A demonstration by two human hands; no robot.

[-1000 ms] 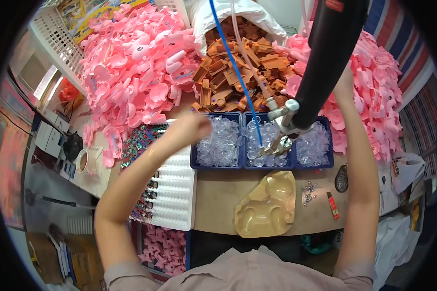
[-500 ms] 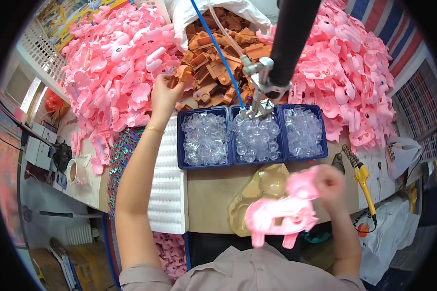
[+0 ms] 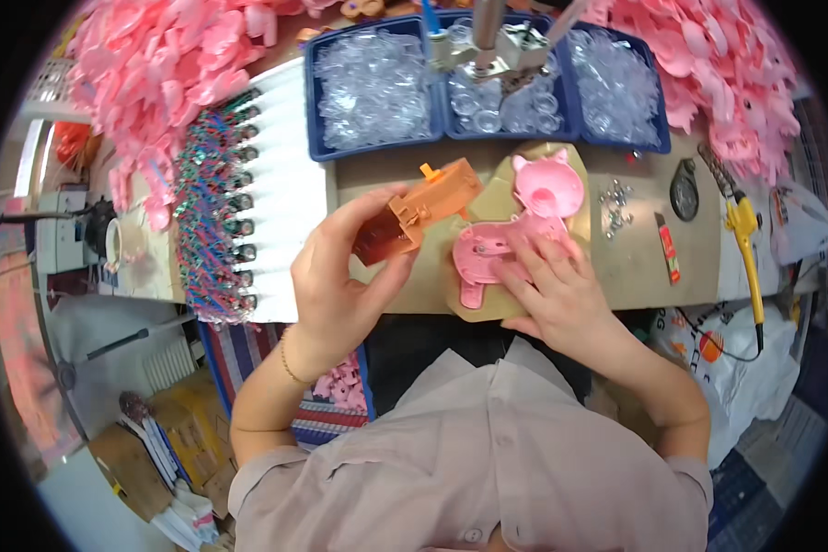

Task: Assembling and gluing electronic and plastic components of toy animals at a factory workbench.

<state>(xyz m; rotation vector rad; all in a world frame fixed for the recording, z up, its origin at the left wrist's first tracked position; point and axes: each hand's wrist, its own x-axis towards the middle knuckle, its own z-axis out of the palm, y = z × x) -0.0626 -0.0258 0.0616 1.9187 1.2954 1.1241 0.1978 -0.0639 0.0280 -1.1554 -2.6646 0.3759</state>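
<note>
In my left hand (image 3: 336, 276) is an orange-brown plastic box-shaped part (image 3: 437, 198), pinched between thumb and fingers and tilted above the table. A small orange peg sticks up from it. A pink plastic animal-shaped shell half (image 3: 550, 187) lies hollow side up in a tan moulded holder (image 3: 500, 187), its round head part away from me. My right hand (image 3: 561, 299) rests on the shell's body with its fingers spread, covering part of it.
Blue bins (image 3: 440, 138) of clear plastic pieces stand beyond, under a metal tool head (image 3: 492, 55). White foam tray (image 3: 290, 175) and coloured wires (image 3: 213, 212) lie left. Right are small metal parts (image 3: 616, 204), a red stick-like object (image 3: 667, 250) and a yellow-handled soldering iron (image 3: 743, 221). Pink shells (image 3: 170, 64) are heaped behind.
My left hand has come back from the brown heap with the brown part. The pink shell, held up by my right hand before, now lies in the tan holder. The view has tilted down.
</note>
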